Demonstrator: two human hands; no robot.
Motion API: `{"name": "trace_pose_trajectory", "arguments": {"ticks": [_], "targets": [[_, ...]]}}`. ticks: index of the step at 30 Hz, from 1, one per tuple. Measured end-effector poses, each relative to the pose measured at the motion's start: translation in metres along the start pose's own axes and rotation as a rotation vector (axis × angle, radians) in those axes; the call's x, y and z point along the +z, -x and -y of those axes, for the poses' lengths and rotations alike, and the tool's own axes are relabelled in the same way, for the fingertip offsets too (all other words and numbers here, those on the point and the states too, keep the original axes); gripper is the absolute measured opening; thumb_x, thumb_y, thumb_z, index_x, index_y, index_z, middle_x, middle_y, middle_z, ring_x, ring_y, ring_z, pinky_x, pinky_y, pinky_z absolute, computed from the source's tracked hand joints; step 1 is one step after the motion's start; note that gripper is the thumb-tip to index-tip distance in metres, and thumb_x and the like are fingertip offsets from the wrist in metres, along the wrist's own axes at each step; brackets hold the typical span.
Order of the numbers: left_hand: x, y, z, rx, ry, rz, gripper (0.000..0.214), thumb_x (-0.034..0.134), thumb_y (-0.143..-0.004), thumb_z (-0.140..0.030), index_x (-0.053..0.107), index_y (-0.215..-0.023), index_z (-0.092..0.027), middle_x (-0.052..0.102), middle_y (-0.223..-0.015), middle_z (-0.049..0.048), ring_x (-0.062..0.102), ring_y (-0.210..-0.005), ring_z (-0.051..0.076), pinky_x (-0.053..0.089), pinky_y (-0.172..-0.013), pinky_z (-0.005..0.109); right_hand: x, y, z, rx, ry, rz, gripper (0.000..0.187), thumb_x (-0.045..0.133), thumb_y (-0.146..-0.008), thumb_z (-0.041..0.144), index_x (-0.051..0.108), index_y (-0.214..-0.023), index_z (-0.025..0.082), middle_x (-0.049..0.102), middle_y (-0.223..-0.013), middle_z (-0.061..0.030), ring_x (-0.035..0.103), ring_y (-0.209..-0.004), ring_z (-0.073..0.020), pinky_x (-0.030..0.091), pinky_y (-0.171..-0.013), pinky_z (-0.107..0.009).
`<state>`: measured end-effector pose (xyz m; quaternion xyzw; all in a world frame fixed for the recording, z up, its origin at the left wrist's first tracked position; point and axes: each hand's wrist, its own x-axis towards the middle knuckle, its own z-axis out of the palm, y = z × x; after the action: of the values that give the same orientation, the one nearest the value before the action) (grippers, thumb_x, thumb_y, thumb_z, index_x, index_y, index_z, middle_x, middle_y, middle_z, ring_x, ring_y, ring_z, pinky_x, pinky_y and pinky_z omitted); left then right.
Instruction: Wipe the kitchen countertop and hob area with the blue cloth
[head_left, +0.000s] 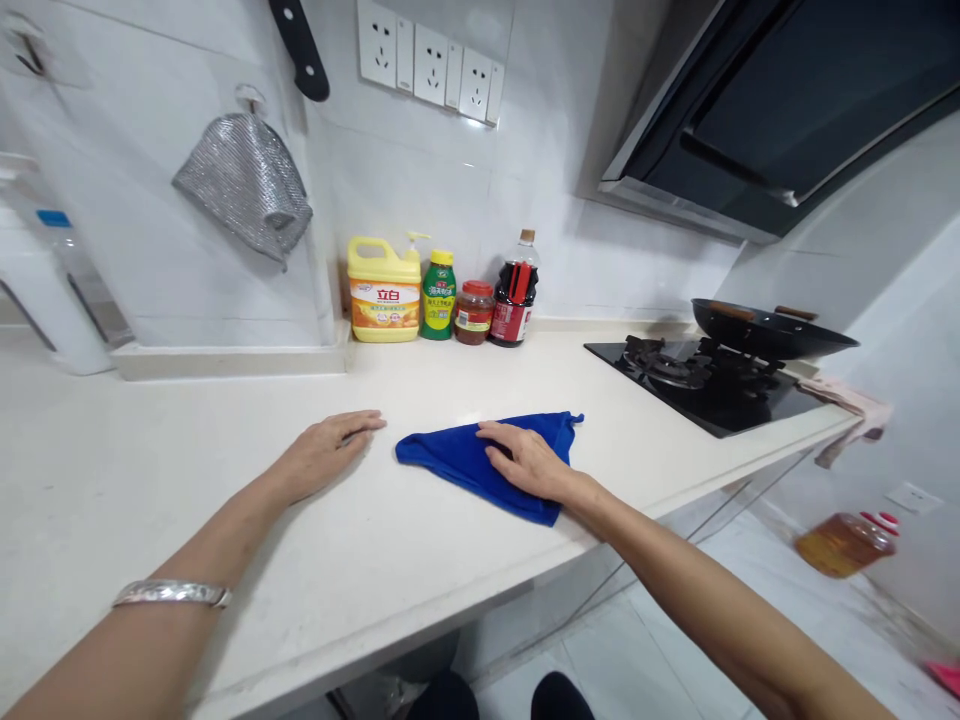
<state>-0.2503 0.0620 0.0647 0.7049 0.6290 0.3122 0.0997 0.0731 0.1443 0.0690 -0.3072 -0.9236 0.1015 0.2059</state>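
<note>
A blue cloth, folded to a rough triangle with a small loop at its far right corner, lies on the white countertop. Palm down, my right hand rests on top of the cloth, its fingers stretched out and not visibly wrapped around it. To the left of the cloth, my left hand lies on the bare counter, fingers extended and holding nothing. A silver bangle circles my left forearm.
Against the back wall stand a yellow detergent jug, a green bottle, a red-lidded jar and a dark sauce bottle. A wok sits on the black gas stove at right, below the range hood.
</note>
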Motion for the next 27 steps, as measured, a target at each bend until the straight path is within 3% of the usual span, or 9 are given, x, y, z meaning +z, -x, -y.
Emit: {"name": "trace_pose_trajectory", "arguments": {"ticks": [3,5,8,12,19,27], "targets": [[-0.001,0.000,0.000,-0.002,0.003,0.005,0.054,0.044,-0.087,-0.060,0.070,-0.119,-0.026,0.060,-0.140,0.0039,0.054,-0.131,0.025,0.035,-0.118,0.043,-0.003,-0.010,0.011,0.174,0.017,0.008,0.040,0.037,-0.096,0.025,0.067,-0.122,0.024,0.073,-0.120,-0.0038,0.067,-0.112,-0.0222,0.050,-0.101,-0.039],[-0.002,0.000,0.000,-0.012,0.014,0.009,0.055,0.045,-0.086,-0.062,0.070,-0.119,-0.026,0.061,-0.140,0.0044,0.054,-0.131,0.026,0.035,-0.119,0.044,0.000,-0.015,0.015,0.188,0.105,-0.012,0.041,0.036,-0.096,0.024,0.065,-0.125,0.020,0.072,-0.121,-0.0075,0.065,-0.115,-0.0240,0.048,-0.102,-0.039],[-0.003,-0.001,-0.003,-0.036,0.033,0.014,0.056,0.046,-0.086,-0.065,0.071,-0.117,-0.025,0.061,-0.139,0.0048,0.055,-0.130,0.027,0.033,-0.119,0.045,0.010,-0.018,0.017,0.128,0.221,-0.007,0.048,0.033,-0.099,0.029,0.054,-0.137,0.009,0.055,-0.144,-0.0172,0.048,-0.137,-0.0288,0.036,-0.114,-0.044],[-0.005,-0.002,-0.005,-0.053,0.041,0.016,0.058,0.048,-0.085,-0.069,0.071,-0.117,-0.026,0.061,-0.138,0.0046,0.055,-0.130,0.027,0.032,-0.120,0.044,0.016,-0.015,0.014,0.112,0.213,0.114,0.058,0.029,-0.101,0.035,0.039,-0.149,0.003,0.037,-0.157,-0.0189,0.028,-0.149,-0.0288,0.021,-0.123,-0.046],[-0.004,-0.002,-0.002,-0.061,0.022,0.022,0.059,0.049,-0.084,-0.070,0.070,-0.119,-0.028,0.060,-0.141,0.0042,0.053,-0.131,0.028,0.033,-0.120,0.044,0.004,0.007,0.015,-0.183,0.128,0.187,0.058,0.033,-0.101,0.036,0.037,-0.150,0.005,0.033,-0.160,-0.0159,0.023,-0.151,-0.0237,0.017,-0.126,-0.043],[-0.001,-0.002,-0.001,-0.045,-0.022,0.022,0.059,0.048,-0.084,-0.068,0.068,-0.121,-0.026,0.059,-0.141,0.0041,0.054,-0.131,0.028,0.033,-0.119,0.045,-0.007,0.024,0.013,-0.394,0.070,0.252,0.056,0.034,-0.101,0.033,0.035,-0.152,0.009,0.031,-0.161,-0.0135,0.019,-0.152,-0.0193,0.014,-0.126,-0.041]]}}
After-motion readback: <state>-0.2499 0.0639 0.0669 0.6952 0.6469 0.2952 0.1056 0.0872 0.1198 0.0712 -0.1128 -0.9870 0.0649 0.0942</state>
